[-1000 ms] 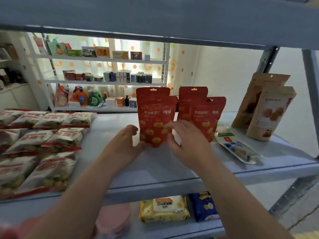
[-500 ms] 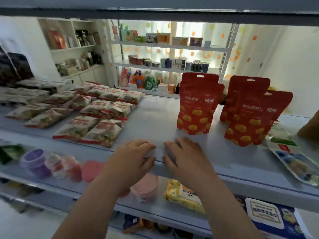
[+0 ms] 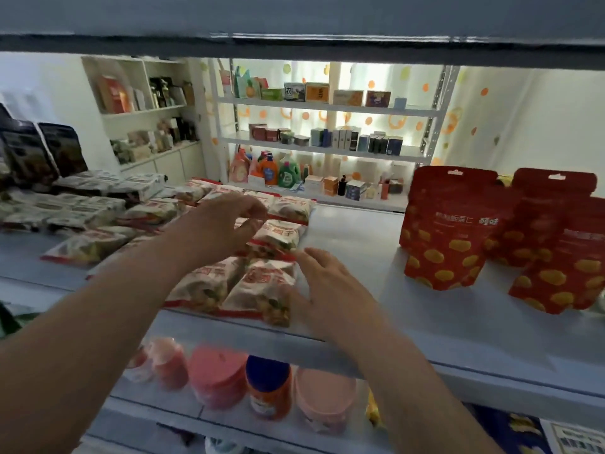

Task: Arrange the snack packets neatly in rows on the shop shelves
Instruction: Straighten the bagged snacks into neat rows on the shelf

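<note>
While flat — snack packets [image 3: 262, 290] on shelf [image 3: 425, 329]

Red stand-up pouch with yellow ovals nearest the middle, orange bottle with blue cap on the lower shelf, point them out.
Red stand-up pouch with yellow ovals [image 3: 450, 231], head view, front panel.
Orange bottle with blue cap [image 3: 269, 393], head view, orange body.

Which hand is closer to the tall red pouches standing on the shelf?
Right. The right hand is nearer the red pouches, with bare shelf between; the left hand is farther left.
</note>
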### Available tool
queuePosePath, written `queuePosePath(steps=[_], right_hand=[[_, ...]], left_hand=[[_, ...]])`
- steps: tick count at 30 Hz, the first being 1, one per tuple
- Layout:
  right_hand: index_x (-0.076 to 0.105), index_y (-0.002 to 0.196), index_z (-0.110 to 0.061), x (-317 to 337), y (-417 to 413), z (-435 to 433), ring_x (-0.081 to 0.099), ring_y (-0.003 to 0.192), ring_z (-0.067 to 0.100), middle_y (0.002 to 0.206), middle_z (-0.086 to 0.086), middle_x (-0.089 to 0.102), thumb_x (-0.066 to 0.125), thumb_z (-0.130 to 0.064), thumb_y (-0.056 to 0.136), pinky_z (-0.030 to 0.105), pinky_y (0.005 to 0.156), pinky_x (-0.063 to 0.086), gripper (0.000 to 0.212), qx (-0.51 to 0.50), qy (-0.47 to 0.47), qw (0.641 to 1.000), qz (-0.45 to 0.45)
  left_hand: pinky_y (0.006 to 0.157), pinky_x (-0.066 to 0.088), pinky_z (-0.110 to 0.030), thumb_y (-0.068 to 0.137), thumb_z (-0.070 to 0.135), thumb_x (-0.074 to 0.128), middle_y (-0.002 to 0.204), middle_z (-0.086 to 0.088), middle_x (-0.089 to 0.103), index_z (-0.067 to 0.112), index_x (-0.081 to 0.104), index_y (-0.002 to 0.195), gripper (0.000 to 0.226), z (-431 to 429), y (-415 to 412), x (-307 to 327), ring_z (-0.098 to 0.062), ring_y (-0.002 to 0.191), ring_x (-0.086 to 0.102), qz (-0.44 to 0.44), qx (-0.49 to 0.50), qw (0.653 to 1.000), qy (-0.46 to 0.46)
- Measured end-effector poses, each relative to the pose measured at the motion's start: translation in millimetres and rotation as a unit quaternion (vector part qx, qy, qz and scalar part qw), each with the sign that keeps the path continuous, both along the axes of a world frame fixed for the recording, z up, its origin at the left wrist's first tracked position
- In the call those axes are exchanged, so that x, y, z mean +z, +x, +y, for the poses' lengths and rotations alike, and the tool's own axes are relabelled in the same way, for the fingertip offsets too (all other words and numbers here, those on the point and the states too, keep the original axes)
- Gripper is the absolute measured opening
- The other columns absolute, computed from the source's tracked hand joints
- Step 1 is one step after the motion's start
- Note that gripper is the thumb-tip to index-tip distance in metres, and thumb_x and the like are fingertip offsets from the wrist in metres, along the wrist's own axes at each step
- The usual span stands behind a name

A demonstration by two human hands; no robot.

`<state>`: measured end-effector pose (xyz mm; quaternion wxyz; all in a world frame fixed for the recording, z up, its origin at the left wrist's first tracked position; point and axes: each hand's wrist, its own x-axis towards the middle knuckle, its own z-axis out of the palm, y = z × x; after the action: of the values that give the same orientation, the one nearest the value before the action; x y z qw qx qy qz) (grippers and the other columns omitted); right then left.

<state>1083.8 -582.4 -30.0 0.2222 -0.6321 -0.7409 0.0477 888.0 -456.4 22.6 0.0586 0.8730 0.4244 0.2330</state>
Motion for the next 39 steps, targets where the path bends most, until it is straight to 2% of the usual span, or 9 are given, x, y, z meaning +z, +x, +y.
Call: queuePosePath(steps=[3, 7, 11, 13, 17, 22, 27, 33, 39], right_hand=[[0.013, 0.156, -0.026, 6.2, -37.1, 33.0, 0.001, 0.151, 0.028, 0.165, 0.006, 0.007, 0.03, -0.059, 0.098, 0.037, 0.116, -0.001, 0.069, -0.019, -0.027, 0.998, -0.052], [-0.004, 0.157, -0.029, 6.8, -61.0, 69.1, -0.009, 0.15, 0.03, 0.165, 0.006, -0.008, 0.02, -0.063, 0.097, 0.05, 0.12, 0.002, 0.073, -0.076, -0.129, 0.987, -0.057], [-0.009, 0.155, -0.031, -0.9, -66.3, 80.9, -0.012, 0.15, 0.029, 0.164, 0.004, -0.013, 0.017, -0.063, 0.096, 0.049, 0.118, 0.001, 0.072, -0.097, -0.177, 0.978, -0.056], [-0.01, 0.155, -0.031, -5.3, -64.2, 81.5, -0.013, 0.149, 0.028, 0.164, 0.003, -0.015, 0.016, -0.063, 0.095, 0.047, 0.118, 0.001, 0.073, -0.107, -0.179, 0.976, -0.062], [-0.007, 0.156, -0.028, -7.6, -47.9, 76.8, -0.013, 0.15, 0.026, 0.164, 0.004, -0.015, 0.018, -0.059, 0.095, 0.045, 0.121, 0.002, 0.073, -0.128, -0.166, 0.976, -0.063], [-0.008, 0.155, -0.034, -5.5, -14.0, 57.5, -0.015, 0.149, 0.02, 0.163, -0.003, -0.017, 0.02, -0.06, 0.095, 0.04, 0.118, 0.0, 0.071, -0.14, -0.172, 0.973, -0.065], [-0.007, 0.155, -0.035, -5.3, 20.6, 38.4, -0.013, 0.149, 0.018, 0.164, -0.004, -0.014, 0.022, -0.061, 0.093, 0.039, 0.118, 0.005, 0.073, -0.156, -0.164, 0.972, -0.068], [-0.012, 0.153, -0.039, -9.3, 46.5, 27.4, -0.014, 0.149, 0.016, 0.163, -0.007, -0.015, 0.021, -0.066, 0.089, 0.04, 0.116, 0.006, 0.077, -0.156, -0.168, 0.971, -0.065], [-0.005, 0.155, -0.035, -6.8, 60.4, 23.8, -0.011, 0.15, 0.018, 0.164, -0.003, -0.01, 0.025, -0.063, 0.089, 0.043, 0.118, 0.008, 0.078, -0.156, -0.171, 0.971, -0.053]], left_hand=[[0.086, 0.043, -0.03, 0.089, 0.046, 0.044, 0.13, 0.002, 0.06, 0.034, 0.056, 0.127, 0.042, 63.4, 13.3, -7.6, -0.015, 0.112, 0.057, 0.046, -0.033, 0.998, 0.019], [0.109, 0.037, -0.043, 0.095, 0.049, 0.047, 0.153, 0.002, 0.04, 0.037, 0.038, 0.144, 0.052, 121.9, 37.5, -15.4, -0.022, 0.138, 0.04, 0.122, -0.077, 0.989, -0.015], [0.119, 0.02, -0.047, 0.096, 0.054, 0.037, 0.163, 0.001, 0.016, 0.028, 0.021, 0.154, 0.065, 151.1, 66.9, -24.1, -0.023, 0.149, 0.017, 0.263, -0.115, 0.957, -0.034], [0.12, 0.015, -0.046, 0.094, 0.061, 0.029, 0.164, 0.005, 0.007, 0.03, 0.012, 0.155, 0.07, 157.4, 79.4, -30.1, -0.019, 0.15, 0.011, 0.31, -0.118, 0.943, -0.034], [0.121, 0.01, -0.04, 0.093, 0.061, 0.022, 0.165, 0.004, 0.004, 0.026, 0.008, 0.156, 0.073, 155.7, 101.5, -38.7, -0.017, 0.15, 0.007, 0.303, -0.136, 0.943, -0.034], [0.119, 0.005, -0.034, 0.099, 0.052, 0.021, 0.165, -0.002, 0.002, 0.019, 0.007, 0.157, 0.068, 136.2, 135.3, -40.7, -0.017, 0.151, 0.004, 0.284, -0.164, 0.944, -0.029], [0.121, 0.006, -0.036, 0.1, 0.048, 0.021, 0.165, -0.003, -0.001, 0.019, 0.005, 0.157, 0.066, 114.1, 174.1, -42.0, -0.017, 0.151, 0.001, 0.267, -0.184, 0.945, -0.044], [0.119, 0.006, -0.036, 0.098, 0.055, 0.023, 0.165, -0.002, 0.0, 0.02, 0.004, 0.157, 0.071, 108.3, 198.6, -43.0, -0.018, 0.151, 0.001, 0.273, -0.179, 0.944, -0.041], [0.119, 0.003, -0.036, 0.097, 0.056, 0.026, 0.165, -0.003, -0.004, 0.019, 0.002, 0.157, 0.074, 107.2, 212.9, -45.3, -0.019, 0.151, -0.003, 0.267, -0.172, 0.946, -0.061]])
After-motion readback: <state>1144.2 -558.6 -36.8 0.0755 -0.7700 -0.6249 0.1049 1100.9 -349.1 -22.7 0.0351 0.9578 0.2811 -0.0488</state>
